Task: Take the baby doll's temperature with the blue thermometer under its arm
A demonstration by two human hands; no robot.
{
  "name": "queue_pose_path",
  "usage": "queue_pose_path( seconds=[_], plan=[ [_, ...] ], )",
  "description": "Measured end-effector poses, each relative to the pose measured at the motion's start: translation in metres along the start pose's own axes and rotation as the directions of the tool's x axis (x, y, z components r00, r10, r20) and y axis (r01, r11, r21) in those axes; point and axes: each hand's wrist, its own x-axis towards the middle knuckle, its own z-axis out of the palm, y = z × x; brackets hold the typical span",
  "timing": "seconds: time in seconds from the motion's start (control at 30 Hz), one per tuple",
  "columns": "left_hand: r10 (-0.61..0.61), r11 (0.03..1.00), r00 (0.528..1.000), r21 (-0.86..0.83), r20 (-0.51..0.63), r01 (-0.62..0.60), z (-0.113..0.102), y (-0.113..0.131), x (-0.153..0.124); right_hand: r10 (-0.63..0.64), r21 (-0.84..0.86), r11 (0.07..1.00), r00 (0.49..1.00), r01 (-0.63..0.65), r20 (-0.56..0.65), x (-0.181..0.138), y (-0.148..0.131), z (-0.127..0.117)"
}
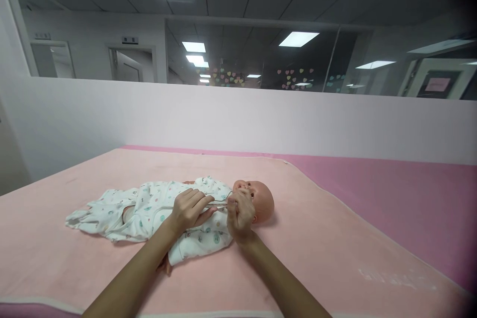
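Observation:
A baby doll (263,201) lies on its back, its head to the right, in a white baby romper (143,208) with small coloured prints. My left hand (192,208) is closed over the chest, thumb and forefinger pinching the romper's front edge. Close to the doll's chin, my right hand (240,216) is curled shut on the same edge by the collar. Between the hands the edge is pulled into a narrow straight strip. Its fastening is too small to make out. One doll hand (166,264) shows below the near sleeve, and part of the doll's face is hidden behind my right hand.
A pale pink mat (320,248) with a white border lies under the doll, over a darker pink surface (391,194). A low white wall (261,119) runs along the back, with windows above it.

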Motion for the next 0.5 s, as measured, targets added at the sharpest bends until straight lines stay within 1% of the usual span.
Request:
queue_pose_path(
  seconds=[0.07,0.17,0.3,0.4,0.5],
  plan=[
    [0.017,1.000,1.000,0.013,0.010,-0.017,0.000,-0.002,-0.001,-0.001,-0.004,1.000,1.000,0.001,0.003,0.000,0.001,0.001],
    [0.005,0.999,1.000,0.046,0.006,-0.006,-0.001,-0.005,-0.003,-0.026,-0.022,0.999,1.000,0.025,-0.005,0.000,0.002,0.000],
    [-0.017,0.994,1.000,0.110,-0.007,0.018,-0.004,-0.013,-0.004,-0.095,-0.053,0.994,0.995,0.093,-0.021,0.003,0.005,-0.003],
    [-0.010,0.989,0.998,0.147,-0.062,0.019,-0.005,-0.018,-0.005,-0.154,-0.081,0.985,0.988,0.153,0.001,0.004,0.006,-0.006],
    [-0.006,0.986,0.993,0.164,-0.121,0.026,-0.004,-0.018,-0.007,-0.142,-0.111,0.984,0.990,0.142,0.014,0.003,0.007,-0.006]
  ],
)
